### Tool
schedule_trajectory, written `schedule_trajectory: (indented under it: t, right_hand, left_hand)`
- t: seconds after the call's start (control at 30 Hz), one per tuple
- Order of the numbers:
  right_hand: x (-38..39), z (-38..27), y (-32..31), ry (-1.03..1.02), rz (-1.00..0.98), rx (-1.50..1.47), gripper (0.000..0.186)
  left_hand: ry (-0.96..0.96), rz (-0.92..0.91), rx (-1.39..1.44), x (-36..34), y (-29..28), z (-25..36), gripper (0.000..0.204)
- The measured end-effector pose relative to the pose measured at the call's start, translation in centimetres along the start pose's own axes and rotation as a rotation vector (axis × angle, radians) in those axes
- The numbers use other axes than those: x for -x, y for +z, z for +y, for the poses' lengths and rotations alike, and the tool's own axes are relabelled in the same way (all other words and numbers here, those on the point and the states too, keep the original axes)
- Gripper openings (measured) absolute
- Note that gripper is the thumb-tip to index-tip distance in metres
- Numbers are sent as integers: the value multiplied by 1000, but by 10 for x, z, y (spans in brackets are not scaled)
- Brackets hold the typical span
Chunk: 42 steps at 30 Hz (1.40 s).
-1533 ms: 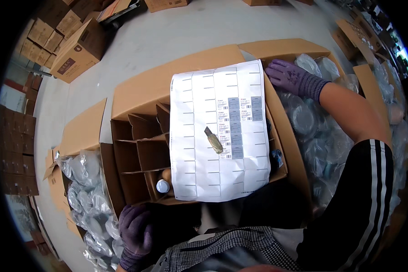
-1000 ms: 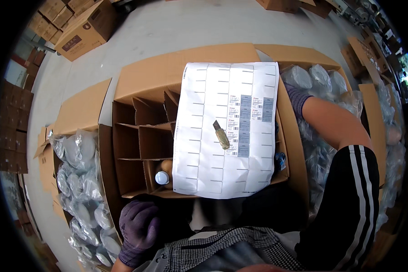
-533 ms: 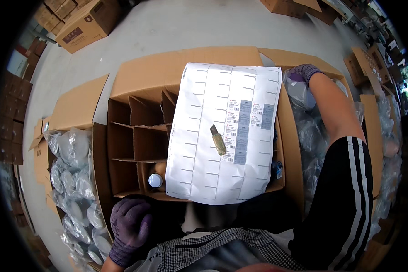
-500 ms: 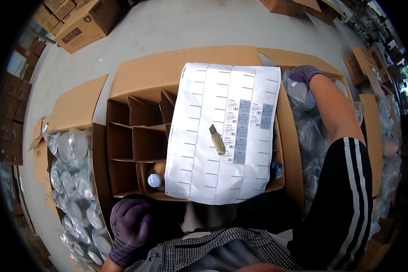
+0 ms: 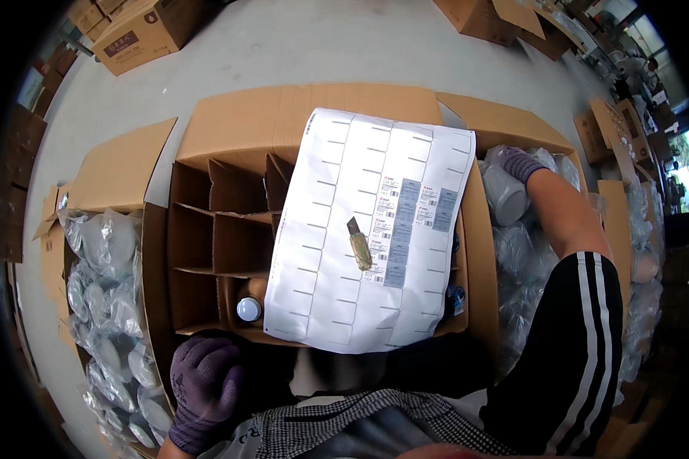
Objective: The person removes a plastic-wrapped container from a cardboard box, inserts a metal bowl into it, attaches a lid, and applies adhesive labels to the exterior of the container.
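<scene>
My left hand [image 5: 203,375], in a purple glove, is curled below the left corner of a divided carton [image 5: 191,260]; what it holds, if anything, is hidden. My right hand [image 5: 514,161], also gloved, grips a rounded, plastic-wrapped item [image 5: 505,199] at the top of the right carton [image 5: 482,260]. A white label sheet [image 5: 306,245] lies over the divided carton, with a few printed labels on it. A small utility knife [image 5: 360,245] rests on the sheet. A white-capped container [image 5: 249,308] stands in a compartment left of the sheet.
An open carton [image 5: 157,283] of plastic-wrapped items is at my left. More wrapped items [image 5: 639,306] lie at the far right. Cartons [image 5: 149,42] are stacked along the left and back, on a grey floor [image 5: 306,46]. A distant person [image 5: 649,70] is at the upper right.
My right hand has moved from beside the sheet's edge deeper into the right carton, closing on a wrapped item. My left hand stays curled. The whole view has shifted slightly.
</scene>
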State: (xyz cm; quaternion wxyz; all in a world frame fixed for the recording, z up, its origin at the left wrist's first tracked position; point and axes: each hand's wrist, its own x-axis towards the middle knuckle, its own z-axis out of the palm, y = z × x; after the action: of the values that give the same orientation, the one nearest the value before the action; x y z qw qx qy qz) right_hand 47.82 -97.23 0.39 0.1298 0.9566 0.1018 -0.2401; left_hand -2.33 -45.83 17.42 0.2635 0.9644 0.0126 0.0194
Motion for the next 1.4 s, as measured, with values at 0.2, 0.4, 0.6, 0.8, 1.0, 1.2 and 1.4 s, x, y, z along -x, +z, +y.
schedule_trajectory:
  t: [0.2, 0.4, 0.6, 0.8, 1.0, 1.2, 1.4]
  right_hand:
    - [12, 51, -7, 28, 0, 145, 48]
    - [72, 103, -18, 34, 132, -536, 54]
    - [158, 86, -115, -51, -142, 209, 48]
    - [245, 92, -136, -251, 687, -239, 39]
    - [380, 56, -168, -384, 1063, -424, 43]
    - [511, -61, -173, -747, 1038, -621, 46]
    - [592, -161, -95, -444, 1267, -412, 42]
  left_hand:
    - [-8, -80, 12, -2, -1, 0, 25]
    - [85, -54, -10, 4, 2, 7, 25]
    - [108, -21, -59, 37, 1, 22, 24]
    - [150, 32, -23, 65, -6, 21, 24]
    - [537, 331, 65, 32, -54, 78, 60]
    - [1309, 888, 194, -31, -163, 230, 79]
    - [704, 585, 761, 13, -170, 177, 74]
